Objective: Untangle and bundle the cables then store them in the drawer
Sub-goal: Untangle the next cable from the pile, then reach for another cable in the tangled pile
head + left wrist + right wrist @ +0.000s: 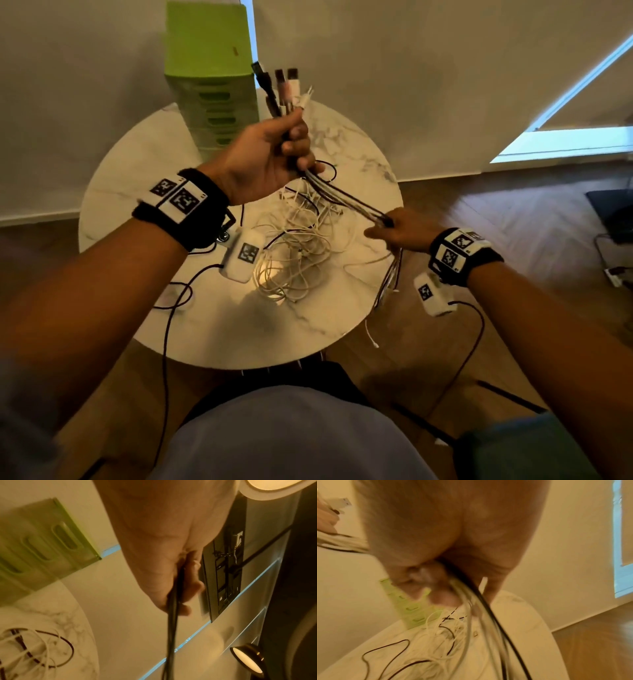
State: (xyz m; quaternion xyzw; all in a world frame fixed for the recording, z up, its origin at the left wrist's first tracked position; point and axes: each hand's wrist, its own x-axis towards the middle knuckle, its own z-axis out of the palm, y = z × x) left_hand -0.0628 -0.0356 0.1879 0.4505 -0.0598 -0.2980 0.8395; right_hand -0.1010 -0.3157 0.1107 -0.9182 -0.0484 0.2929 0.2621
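Observation:
My left hand is raised above the table and grips a bundle of black and white cables, with their USB plug ends sticking up past the fist. The bundle runs taut down to my right hand, which grips it near the table's right edge; the loose ends hang off the rim. The left wrist view shows a black cable leaving my left hand. The right wrist view shows the strands leaving my right hand. A tangle of white and dark cables lies on the table.
A round white marble table holds the tangle. A green drawer tower stands at its back edge, drawers closed. Dark wires from the wrist cameras trail over the table's left side. Wood floor with a dark device lies to the right.

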